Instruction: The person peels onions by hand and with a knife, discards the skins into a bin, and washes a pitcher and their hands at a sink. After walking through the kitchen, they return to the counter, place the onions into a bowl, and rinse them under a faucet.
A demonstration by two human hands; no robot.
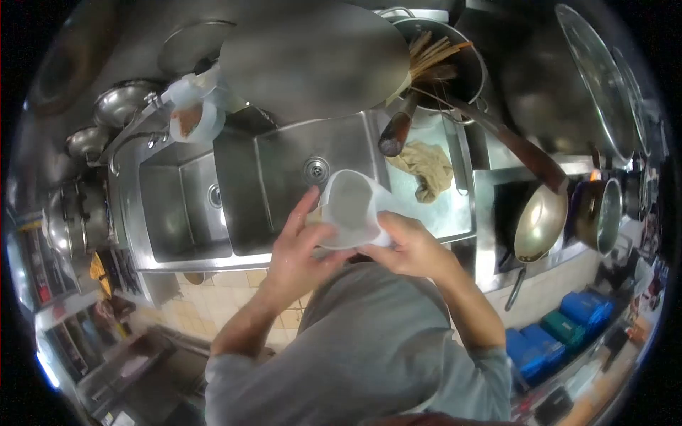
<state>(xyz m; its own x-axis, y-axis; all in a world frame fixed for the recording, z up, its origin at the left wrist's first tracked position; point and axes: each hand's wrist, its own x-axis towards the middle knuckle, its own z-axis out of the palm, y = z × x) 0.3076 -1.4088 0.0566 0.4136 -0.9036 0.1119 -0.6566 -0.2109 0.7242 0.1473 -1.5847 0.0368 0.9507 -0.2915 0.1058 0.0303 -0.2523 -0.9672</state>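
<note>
A white, translucent container (349, 206) is held up in front of my body, over the front edge of the right sink basin (284, 153). Its round opening faces the camera. My right hand (406, 245) grips the container's right side, the thumb near its rim. On the lower left, my left hand (305, 245) touches the container, its fingers partly spread and some of them at the rim. The sink drain (315, 170) lies just beyond the container. I cannot make out anything inside it.
A smaller basin (186, 206) is on the left, below a tap (117, 157). A crumpled tan cloth (426, 169) lies on the steel drainboard (455, 213). A large round metal lid or pan (312, 60) stands behind the sink. A wok (541, 224) sits at right.
</note>
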